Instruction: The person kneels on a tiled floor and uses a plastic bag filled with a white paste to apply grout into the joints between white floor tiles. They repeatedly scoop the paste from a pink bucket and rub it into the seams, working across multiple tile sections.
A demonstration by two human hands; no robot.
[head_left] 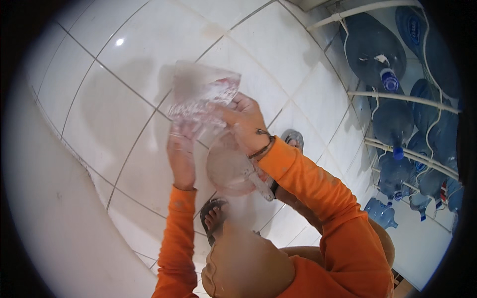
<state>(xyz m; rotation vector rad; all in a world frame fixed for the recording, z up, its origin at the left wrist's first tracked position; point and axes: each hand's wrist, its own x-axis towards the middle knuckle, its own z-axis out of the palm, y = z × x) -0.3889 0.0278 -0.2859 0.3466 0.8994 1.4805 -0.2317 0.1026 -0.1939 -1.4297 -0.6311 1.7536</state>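
Just beyond the round bowl [226, 171] on the floor, a clear plastic bag [201, 82] is held up, crinkled, its contents too blurred to tell. The right hand [247, 124] pinches the bag's edge between thumb and fingers; the left hand [182, 134] touches its lower side, its grip impossible to tell. The bowl's contents are unclear. Well right of the bowl, large blue bottles [375, 52] lie in a white rack [370, 10].
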